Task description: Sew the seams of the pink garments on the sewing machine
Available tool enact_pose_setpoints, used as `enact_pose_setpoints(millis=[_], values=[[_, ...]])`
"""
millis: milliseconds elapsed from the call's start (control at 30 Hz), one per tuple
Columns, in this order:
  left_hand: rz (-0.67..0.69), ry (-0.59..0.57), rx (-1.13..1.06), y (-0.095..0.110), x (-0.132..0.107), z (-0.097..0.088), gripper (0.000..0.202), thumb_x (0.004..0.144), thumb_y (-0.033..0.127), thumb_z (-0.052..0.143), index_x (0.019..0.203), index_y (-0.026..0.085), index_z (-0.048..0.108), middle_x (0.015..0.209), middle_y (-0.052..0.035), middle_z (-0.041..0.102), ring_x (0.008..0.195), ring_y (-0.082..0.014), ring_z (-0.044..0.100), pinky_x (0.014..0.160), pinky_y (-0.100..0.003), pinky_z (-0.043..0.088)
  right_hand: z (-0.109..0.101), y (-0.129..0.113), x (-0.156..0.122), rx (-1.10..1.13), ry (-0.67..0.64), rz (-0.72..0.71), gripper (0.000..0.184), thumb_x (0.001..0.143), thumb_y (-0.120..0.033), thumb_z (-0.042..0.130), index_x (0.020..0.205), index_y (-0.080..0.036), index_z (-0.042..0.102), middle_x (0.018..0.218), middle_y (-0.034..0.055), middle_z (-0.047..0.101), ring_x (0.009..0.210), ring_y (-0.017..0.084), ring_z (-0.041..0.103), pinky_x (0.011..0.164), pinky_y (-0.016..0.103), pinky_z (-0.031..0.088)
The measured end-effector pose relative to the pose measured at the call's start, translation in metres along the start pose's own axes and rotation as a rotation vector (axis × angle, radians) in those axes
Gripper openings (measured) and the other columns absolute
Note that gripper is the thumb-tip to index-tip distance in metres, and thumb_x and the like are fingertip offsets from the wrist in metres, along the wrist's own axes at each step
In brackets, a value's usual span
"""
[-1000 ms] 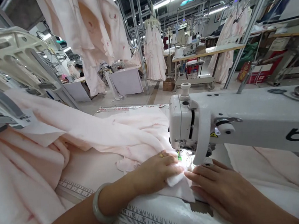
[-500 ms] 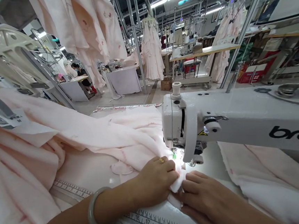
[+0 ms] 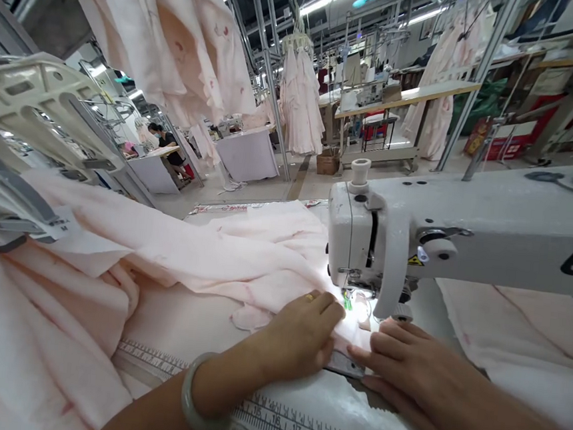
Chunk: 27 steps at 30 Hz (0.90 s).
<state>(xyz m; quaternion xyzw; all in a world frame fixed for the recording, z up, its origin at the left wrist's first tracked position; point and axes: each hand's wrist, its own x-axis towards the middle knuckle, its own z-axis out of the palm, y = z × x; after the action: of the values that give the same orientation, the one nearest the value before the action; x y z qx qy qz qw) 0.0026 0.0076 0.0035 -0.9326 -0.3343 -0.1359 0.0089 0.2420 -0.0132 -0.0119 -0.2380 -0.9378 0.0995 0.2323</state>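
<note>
Pale pink fabric (image 3: 242, 258) stretches across the machine bed to the lit needle area of a white sewing machine (image 3: 360, 231). My left hand (image 3: 300, 337), with a ring and a pale bangle, is closed on the cloth just left of the needle, its fingers curled under. To the right of the presser foot, my right hand (image 3: 408, 369) lies with fingers stretched out, the forefinger touching the cloth's near edge. Its thumb is apart, over the metal plate (image 3: 346, 364). The machine head partly hides the cloth at the needle.
A printed ruler (image 3: 298, 427) runs along the near bed. More pink fabric (image 3: 522, 323) lies under the machine arm. At left, a grey clamp hanger (image 3: 21, 205) grips the cloth. Pink garments (image 3: 166, 37) hang overhead. A co-worker (image 3: 165, 141) is at a far table.
The cloth's near edge has moved forward toward the needle, baring the metal plate. My right thumb and forefinger have spread apart. The whole view has shifted slightly left.
</note>
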Motion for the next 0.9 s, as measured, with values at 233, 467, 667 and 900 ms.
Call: enact_pose_setpoints(millis=[233, 467, 667, 900], values=[[0.137, 0.16, 0.085, 0.0, -0.003, -0.002, 0.017, 0.1, 0.015, 0.051, 0.088, 0.019, 0.063, 0.081, -0.002, 0.062, 0.075, -0.018, 0.056, 0.074, -0.033, 0.046, -0.003, -0.004, -0.001, 0.141, -0.141, 0.128, 0.024, 0.113, -0.031, 0.047, 0.104, -0.023, 0.068, 0.092, 0.0028, 0.065, 0.089, 0.022, 0.059, 0.081, 0.039, 0.044], [0.191, 0.011, 0.247, 0.01, -0.003, 0.019, 0.024, 0.104, 0.016, 0.051, 0.081, 0.017, 0.059, 0.08, -0.0033, 0.055, 0.07, -0.0167, 0.054, 0.061, -0.029, 0.041, -0.005, -0.007, -0.004, 0.19, -0.139, 0.157, 0.025, 0.113, -0.032, 0.048, 0.104, -0.024, 0.07, 0.095, 0.0023, 0.067, 0.093, 0.021, 0.062, 0.09, 0.041, 0.045], [0.201, -0.072, 0.262, 0.009, 0.002, 0.016, 0.018, 0.104, 0.016, 0.052, 0.088, 0.016, 0.061, 0.083, -0.0048, 0.057, 0.077, -0.0196, 0.057, 0.062, -0.03, 0.045, 0.0, -0.005, -0.003, 0.173, -0.082, 0.147, 0.018, 0.112, -0.029, 0.05, 0.105, -0.024, 0.067, 0.101, 0.0009, 0.069, 0.097, 0.021, 0.062, 0.095, 0.043, 0.044], [0.129, -0.06, 0.072, 0.005, -0.001, 0.002, 0.014, 0.099, 0.021, 0.052, 0.104, 0.014, 0.064, 0.094, -0.0069, 0.067, 0.085, -0.0216, 0.062, 0.074, -0.034, 0.051, 0.001, 0.0, -0.005, 0.168, -0.095, 0.148, 0.014, 0.11, -0.028, 0.053, 0.112, -0.026, 0.067, 0.107, 0.0016, 0.07, 0.101, 0.022, 0.063, 0.093, 0.04, 0.047]])
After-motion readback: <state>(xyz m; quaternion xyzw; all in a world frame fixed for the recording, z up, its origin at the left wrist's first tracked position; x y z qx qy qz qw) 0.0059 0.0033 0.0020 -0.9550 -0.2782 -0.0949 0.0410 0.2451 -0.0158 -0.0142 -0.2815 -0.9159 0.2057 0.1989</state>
